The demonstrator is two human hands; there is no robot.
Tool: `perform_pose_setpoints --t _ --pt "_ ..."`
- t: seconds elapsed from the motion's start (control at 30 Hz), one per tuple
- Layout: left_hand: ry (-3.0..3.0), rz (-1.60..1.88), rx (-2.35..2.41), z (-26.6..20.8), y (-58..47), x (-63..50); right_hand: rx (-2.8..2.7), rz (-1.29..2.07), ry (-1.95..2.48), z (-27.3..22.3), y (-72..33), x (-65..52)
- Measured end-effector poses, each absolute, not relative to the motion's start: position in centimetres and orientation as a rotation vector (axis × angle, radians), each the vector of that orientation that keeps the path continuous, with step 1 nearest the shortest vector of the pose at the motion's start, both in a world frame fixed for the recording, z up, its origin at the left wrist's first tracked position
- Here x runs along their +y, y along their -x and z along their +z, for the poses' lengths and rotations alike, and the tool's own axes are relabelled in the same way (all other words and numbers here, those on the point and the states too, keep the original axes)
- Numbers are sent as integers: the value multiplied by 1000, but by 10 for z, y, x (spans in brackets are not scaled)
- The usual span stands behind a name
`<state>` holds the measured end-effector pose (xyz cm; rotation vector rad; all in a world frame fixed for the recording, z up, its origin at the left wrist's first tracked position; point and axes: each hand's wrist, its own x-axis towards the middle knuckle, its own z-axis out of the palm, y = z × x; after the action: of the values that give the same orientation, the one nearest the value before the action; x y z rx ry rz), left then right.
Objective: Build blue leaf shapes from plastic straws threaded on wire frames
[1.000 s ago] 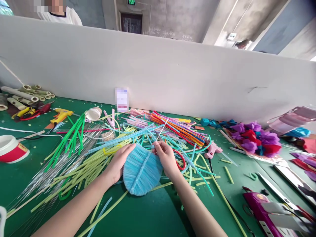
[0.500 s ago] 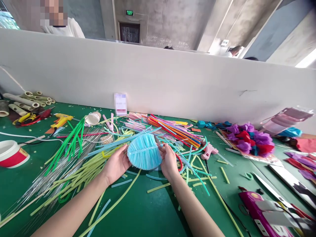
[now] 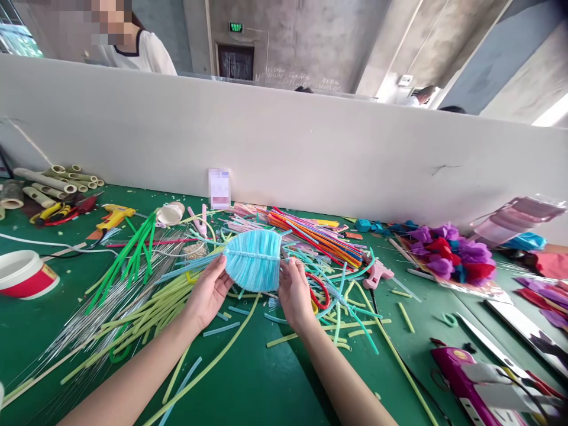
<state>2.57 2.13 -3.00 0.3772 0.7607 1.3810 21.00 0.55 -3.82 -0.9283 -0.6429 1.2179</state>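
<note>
Bench [image 3: 275,384] in green under me, thick with clutter, and a low white partition [image 3: 337,142] running right along its far side! Bamboo [image 3: 48,183] piles up at far left, then the yellow glue gun [image 3: 114,217], a red-and-white cup [image 3: 27,275], silver wires [image 3: 110,296] and yellow-green stems [image 3: 155,307]. Over on the right: purple and red flowers [image 3: 457,251], scissors [image 3: 486,343], a magenta power strip [image 3: 461,376]. Past the partition it's bare grey wall [image 3: 319,35], a dark door [image 3: 236,62], and a person [image 3: 151,52] in a white top.

And the blue leaf [image 3: 252,261] is up between my two grips, above the heap of stems mid-bench! My left grip [image 3: 213,290] has the rounded end, thumb on the edge, fingers loosely curled beneath; my right grip [image 3: 295,290] closes in a pinch at the straight-cut end.

What a turn from a second ago: it hung low then, rounded end toward me, midrib slanting; now it lies sideways, higher, midrib nearly level. More of that white top shows too, and the sign, cropped earlier, is whole.

Reading time: the green exit sign [image 3: 236,27] says EXIT. Chalky scrawl on the wall is too faint for me, and the card [image 3: 219,189] against the partition is blurred out.
</note>
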Motion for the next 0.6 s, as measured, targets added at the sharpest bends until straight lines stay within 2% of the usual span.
perform_pose_setpoints --t 0.3,0.6 --pt "-337 1461 871 -26 -8 30 -1104 1119 983 -23 -196 -20" --pt "-284 1460 824 -21 -1 35 -950 1255 965 -32 -200 -14"
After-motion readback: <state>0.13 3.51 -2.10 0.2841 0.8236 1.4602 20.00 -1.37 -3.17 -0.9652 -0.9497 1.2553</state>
